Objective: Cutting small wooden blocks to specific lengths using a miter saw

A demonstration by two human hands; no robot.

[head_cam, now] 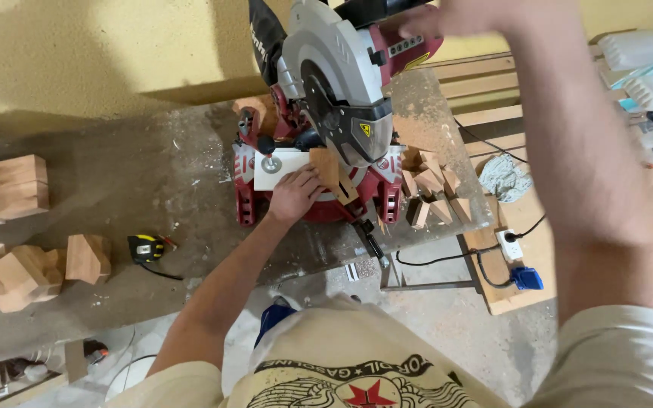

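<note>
Both hands are at the red mitre saw [319, 151]. Left hand [294, 195] lies flat, fingers spread, pressing a small angled wooden piece [326, 168] onto the saw's pale bed just beside the blade guard [334, 75]; the right hand [436, 19] is closed around the saw handle at the top, though its grip is partly cut off by the frame edge. For a clean cut I judge the piece should sit tight against the fence, the pressing fingers well to the side of the blade line, and the head should come down slowly.

Far left on the dusty grey counter [153, 174] lie stacked reddish wooden blocks [17, 272] with bevelled, sawn faces, then a yellow-and-black tape measure [145, 247]. The guard is smooth grey metal with a dark lower shield. Right of the saw sits a heap of small wedge-shaped offcuts [432, 189] amid sawdust. Further right, a white socket strip [509, 243] with a blue plug [527, 278] rests on a pale board, near a crumpled rag [504, 177].
</note>
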